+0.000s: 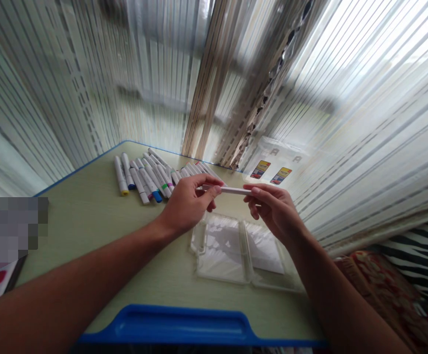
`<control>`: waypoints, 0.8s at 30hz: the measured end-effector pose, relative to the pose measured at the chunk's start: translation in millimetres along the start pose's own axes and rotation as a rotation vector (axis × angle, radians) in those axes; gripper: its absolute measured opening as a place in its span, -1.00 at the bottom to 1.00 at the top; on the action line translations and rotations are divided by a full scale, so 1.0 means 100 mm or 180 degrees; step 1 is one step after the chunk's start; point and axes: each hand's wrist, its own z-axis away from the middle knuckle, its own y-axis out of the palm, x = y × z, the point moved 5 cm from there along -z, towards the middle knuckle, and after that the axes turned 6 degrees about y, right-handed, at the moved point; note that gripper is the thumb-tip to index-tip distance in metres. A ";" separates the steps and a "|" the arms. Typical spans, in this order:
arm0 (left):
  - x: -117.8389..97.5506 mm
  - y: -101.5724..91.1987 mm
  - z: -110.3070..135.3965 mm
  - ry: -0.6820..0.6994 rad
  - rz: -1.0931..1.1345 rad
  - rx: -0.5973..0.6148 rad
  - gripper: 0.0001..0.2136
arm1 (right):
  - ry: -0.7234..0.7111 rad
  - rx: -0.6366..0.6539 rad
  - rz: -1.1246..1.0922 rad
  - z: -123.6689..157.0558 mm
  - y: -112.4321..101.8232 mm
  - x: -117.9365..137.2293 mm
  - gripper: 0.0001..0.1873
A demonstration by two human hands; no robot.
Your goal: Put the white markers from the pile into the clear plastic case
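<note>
A slim white marker (235,190) is held level in the air between both hands. My left hand (186,200) pinches its left end with thumb and fingers, covering that part. At the other end, my right hand (275,206) grips it between thumb and forefinger, the other fingers curled below. Under the hands, a clear plastic case (223,253) lies opened flat, with white sheets inside both halves. Just beyond my left hand, several white markers (145,176) with coloured bands or caps lie in a loose pile on the table.
A translucent box (275,160) with two yellow-and-red labels stands at the table's far right. The pale green table (125,265) has a blue edge and a blue front tray (184,322). String curtains (155,73) hang close behind. A partly blurred-out object (5,246) sits at left.
</note>
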 end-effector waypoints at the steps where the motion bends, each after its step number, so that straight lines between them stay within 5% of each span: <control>1: 0.00 -0.01 0.00 -0.0034 0.0015 -0.0033 -0.84 | -0.0011 0.0007 -0.0024 0.00 -0.01 0.00 -0.80; 17: 0.10 0.00 -0.03 -0.0466 0.1030 -0.0288 -0.85 | -0.0067 -0.0007 -0.0252 -0.01 -0.03 0.05 -0.79; 24: 0.06 0.04 -0.01 -0.0556 0.1486 -0.0048 -0.82 | -0.0084 -0.0247 -0.0502 -0.04 -0.09 0.05 -0.85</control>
